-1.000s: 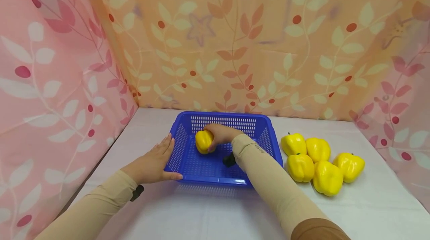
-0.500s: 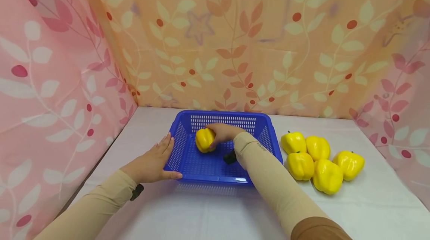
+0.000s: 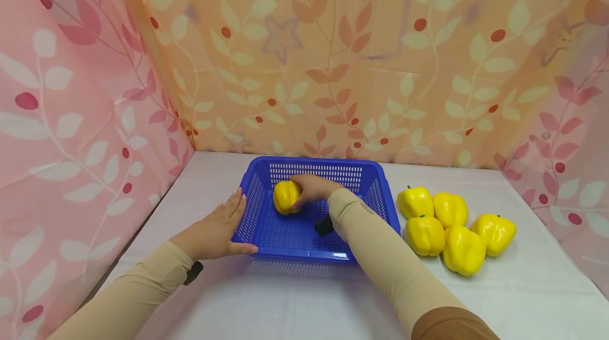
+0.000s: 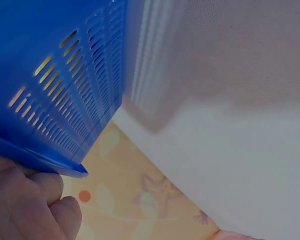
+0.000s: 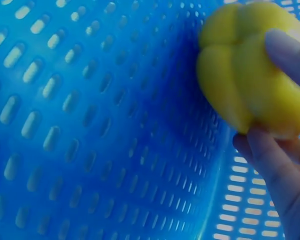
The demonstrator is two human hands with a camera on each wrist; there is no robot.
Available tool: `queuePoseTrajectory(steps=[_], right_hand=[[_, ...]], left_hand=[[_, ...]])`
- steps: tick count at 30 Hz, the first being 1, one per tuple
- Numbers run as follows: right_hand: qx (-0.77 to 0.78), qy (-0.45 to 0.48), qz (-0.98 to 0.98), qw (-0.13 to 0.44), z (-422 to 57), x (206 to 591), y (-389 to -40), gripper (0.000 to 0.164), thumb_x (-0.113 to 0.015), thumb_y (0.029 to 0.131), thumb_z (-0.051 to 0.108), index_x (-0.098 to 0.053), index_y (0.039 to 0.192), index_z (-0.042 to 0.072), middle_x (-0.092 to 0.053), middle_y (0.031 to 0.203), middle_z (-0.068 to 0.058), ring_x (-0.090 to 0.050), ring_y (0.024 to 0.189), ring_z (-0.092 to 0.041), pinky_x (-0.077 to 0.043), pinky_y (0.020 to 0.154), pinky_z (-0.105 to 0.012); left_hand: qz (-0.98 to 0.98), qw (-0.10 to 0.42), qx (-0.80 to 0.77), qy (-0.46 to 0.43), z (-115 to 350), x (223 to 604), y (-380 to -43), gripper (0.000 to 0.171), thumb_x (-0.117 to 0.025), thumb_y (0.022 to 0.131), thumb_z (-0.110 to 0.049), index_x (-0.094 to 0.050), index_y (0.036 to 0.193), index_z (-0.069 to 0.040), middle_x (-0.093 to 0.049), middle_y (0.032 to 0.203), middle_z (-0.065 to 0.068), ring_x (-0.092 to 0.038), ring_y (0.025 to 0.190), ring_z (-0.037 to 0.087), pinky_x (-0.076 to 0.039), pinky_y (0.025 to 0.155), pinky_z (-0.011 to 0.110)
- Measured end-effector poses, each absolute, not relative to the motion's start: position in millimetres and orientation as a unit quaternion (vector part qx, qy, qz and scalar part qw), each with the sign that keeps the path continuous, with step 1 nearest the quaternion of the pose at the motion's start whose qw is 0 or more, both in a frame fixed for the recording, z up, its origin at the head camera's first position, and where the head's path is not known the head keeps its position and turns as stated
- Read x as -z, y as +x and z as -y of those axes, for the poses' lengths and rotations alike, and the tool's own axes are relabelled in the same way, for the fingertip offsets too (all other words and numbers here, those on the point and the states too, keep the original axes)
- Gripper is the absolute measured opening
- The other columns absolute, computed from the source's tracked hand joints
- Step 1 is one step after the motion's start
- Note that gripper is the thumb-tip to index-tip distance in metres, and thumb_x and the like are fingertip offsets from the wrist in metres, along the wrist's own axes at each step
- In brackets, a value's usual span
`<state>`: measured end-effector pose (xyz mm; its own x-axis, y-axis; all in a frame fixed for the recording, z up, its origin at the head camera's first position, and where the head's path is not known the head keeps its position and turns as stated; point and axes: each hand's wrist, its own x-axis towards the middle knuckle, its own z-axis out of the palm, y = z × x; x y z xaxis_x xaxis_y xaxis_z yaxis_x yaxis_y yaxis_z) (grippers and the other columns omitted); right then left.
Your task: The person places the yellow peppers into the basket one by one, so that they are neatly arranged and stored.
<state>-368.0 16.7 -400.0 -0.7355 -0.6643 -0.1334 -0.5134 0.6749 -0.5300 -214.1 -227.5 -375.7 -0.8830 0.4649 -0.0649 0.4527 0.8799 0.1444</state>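
Note:
My right hand (image 3: 314, 189) reaches inside the blue plastic basket (image 3: 309, 254) and grips a yellow bell pepper (image 3: 285, 197) between thumb and fingers, in the basket's left half. In the right wrist view the lobed underside of the bell pepper (image 5: 240, 65) faces the camera, with the thumb on one side and the fingers (image 5: 275, 165) on the other. My left hand (image 3: 214, 231) lies against the basket's left side, fingers straight along the rim and thumb at the near left corner. The left wrist view shows its fingers (image 4: 45, 205) at the rim of the slotted wall (image 4: 65, 100).
Several more yellow bell peppers (image 3: 463, 250) sit in a cluster to the right of the basket. A white cloth (image 3: 238, 303) covers the table. Orange patterned fabric (image 3: 323, 65) hangs behind, with pink fabric (image 3: 71, 171) at the left and right sides.
My right hand has shifted slightly left with the bell pepper in its grip. The left hand and the basket have stayed in place.

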Motion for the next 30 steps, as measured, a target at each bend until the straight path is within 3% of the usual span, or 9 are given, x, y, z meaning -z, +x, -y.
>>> queuePoseTrajectory(steps=[8, 15, 23, 30], right_hand=[[0.248, -0.323, -0.900, 0.157, -14, 400, -367, 0.058, -0.079, 0.071, 0.024, -0.053, 0.121, 0.009, -0.057, 0.101, -0.002, -0.052, 0.091, -0.017, -0.044, 0.087, -0.029], [0.238, -0.327, -0.904, 0.140, -12, 402, -370, 0.052, -0.080, 0.070, 0.025, -0.057, 0.114, 0.010, -0.057, 0.095, 0.001, -0.053, 0.086, -0.016, -0.045, 0.083, -0.027], [0.225, -0.324, -0.908, 0.141, -16, 401, -371, 0.067, -0.080, 0.071, 0.022, -0.050, 0.128, 0.003, -0.058, 0.110, -0.008, -0.054, 0.100, -0.025, -0.042, 0.092, -0.032], [0.238, -0.305, -0.910, 0.149, -22, 393, -369, 0.072, -0.078, 0.072, 0.023, -0.045, 0.134, 0.004, -0.057, 0.122, -0.010, -0.055, 0.105, -0.021, -0.040, 0.097, -0.033]], left_hand=[[-0.970, 0.060, -0.061, 0.229, 227, 377, -216, 0.121, -0.041, 0.067, -0.082, -0.006, 0.144, 0.004, 0.005, 0.151, 0.020, -0.002, 0.139, 0.034, -0.013, 0.109, 0.051], [-0.969, 0.055, -0.062, 0.234, 227, 375, -213, 0.120, -0.042, 0.068, -0.081, -0.007, 0.144, 0.006, 0.004, 0.151, 0.022, -0.004, 0.139, 0.035, -0.015, 0.108, 0.052], [-0.968, 0.053, -0.063, 0.235, 226, 373, -211, 0.119, -0.042, 0.069, -0.080, -0.008, 0.143, 0.006, 0.002, 0.151, 0.023, -0.005, 0.138, 0.036, -0.015, 0.108, 0.052], [-0.969, 0.053, -0.062, 0.235, 227, 375, -212, 0.120, -0.042, 0.068, -0.081, -0.008, 0.143, 0.006, 0.002, 0.151, 0.023, -0.004, 0.138, 0.036, -0.015, 0.108, 0.052]])
